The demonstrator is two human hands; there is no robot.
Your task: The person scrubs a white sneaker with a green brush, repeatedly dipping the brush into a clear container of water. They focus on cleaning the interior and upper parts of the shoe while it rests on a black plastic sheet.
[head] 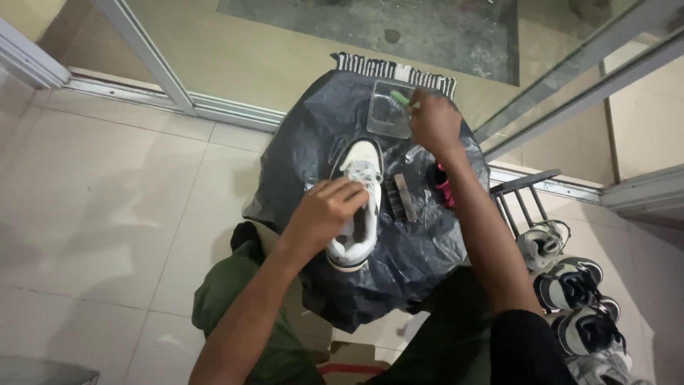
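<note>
A white sneaker (358, 214) with dark trim lies on a black plastic sheet (313, 135) spread over a small round surface. My left hand (324, 214) grips the sneaker's side near the laces. My right hand (434, 121) reaches to the far side and holds a small green-handled brush (400, 100) in a clear square container (385, 114). A dark shoe brush (402, 197) lies on the sheet just right of the sneaker. A pink and black item (443, 187) sits partly hidden under my right forearm.
A shoe rack (524, 192) at the right holds several sneakers (570, 285). A striped mat (392, 69) lies beyond the sheet by a sliding glass door frame (178, 96). Tiled floor (100, 199) stretches to the left. My knees in green trousers (242, 299) are below.
</note>
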